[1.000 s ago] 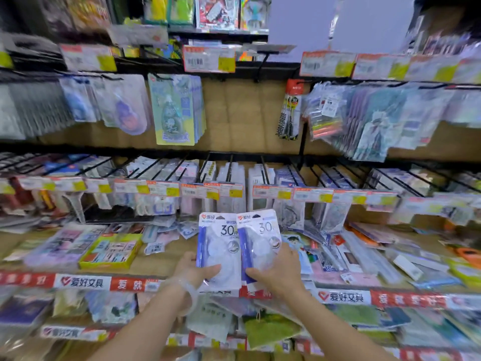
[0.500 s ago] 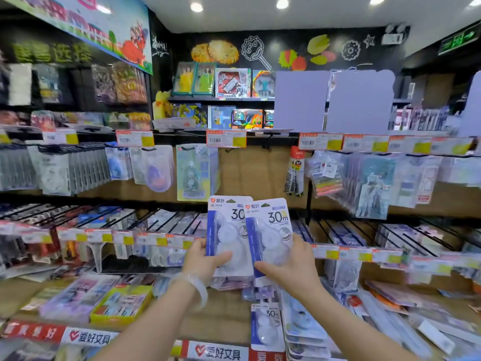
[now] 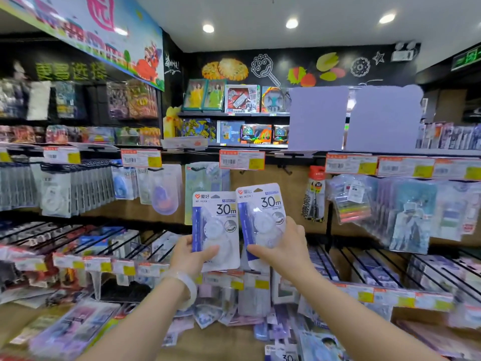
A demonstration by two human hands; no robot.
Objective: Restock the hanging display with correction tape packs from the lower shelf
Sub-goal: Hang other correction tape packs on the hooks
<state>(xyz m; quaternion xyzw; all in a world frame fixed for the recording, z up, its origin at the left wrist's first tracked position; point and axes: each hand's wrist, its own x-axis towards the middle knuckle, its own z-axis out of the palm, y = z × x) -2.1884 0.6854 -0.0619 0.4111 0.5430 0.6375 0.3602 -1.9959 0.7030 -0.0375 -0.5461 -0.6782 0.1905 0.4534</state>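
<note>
In front of the hanging display (image 3: 208,183), our left hand (image 3: 188,254) and right hand (image 3: 282,250) each grip one correction tape pack (image 3: 216,230) (fingers curled, packs upright).

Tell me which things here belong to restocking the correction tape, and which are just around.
In the job:
left hand gripping a 30m tape pack
right hand gripping a second pack
bare display hook

Just around:
hanging pen pack
boxed toys
green tape card
</note>
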